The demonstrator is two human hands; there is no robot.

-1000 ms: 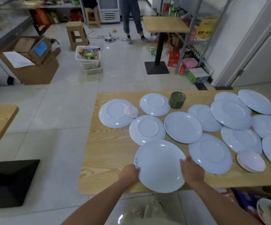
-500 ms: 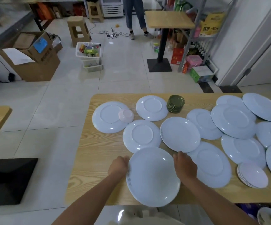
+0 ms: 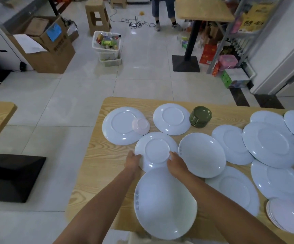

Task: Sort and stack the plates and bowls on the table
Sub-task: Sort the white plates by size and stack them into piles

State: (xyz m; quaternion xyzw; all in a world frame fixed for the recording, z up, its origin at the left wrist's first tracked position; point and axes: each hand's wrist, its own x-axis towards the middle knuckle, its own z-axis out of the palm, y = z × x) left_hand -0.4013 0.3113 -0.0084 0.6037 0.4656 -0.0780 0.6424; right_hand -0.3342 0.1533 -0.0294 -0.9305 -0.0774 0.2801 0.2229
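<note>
White plates mostly loose: only 2 stacks built

Head view: your left hand point(image 3: 133, 160) and right hand point(image 3: 177, 163) sit on opposite sides of the medium round white plate with the flat centre point(image 3: 155, 150). It lies on the light wooden table point(image 3: 93, 166), just beyond the large plain white plate point(image 3: 165, 203) at the near edge. Your left fingers curl onto its left rim and your right fingers close over its right rim, so both hands are grasping it. Whether it has left the tabletop cannot be told from here.

Done, by my reading, are 2 piles only. The stack of small dark green dishes point(image 3: 200, 117) stands toward the far side. The stack of small pale pink plates point(image 3: 286, 215) sits at the near right.

Nearly everything else is left. The small pink bowl point(image 3: 141, 126) rests alone on the rim of the big white plate at the far left point(image 3: 119, 125). The deep oval-looking white plate point(image 3: 201, 154) lies just beside your right hand. The spread of loose white plates on the right point(image 3: 269, 144) overlaps edge over edge, with sizes mixed. You are early in the job: I judge the white plates need grouping by size before any of them stack cleanly.
</note>
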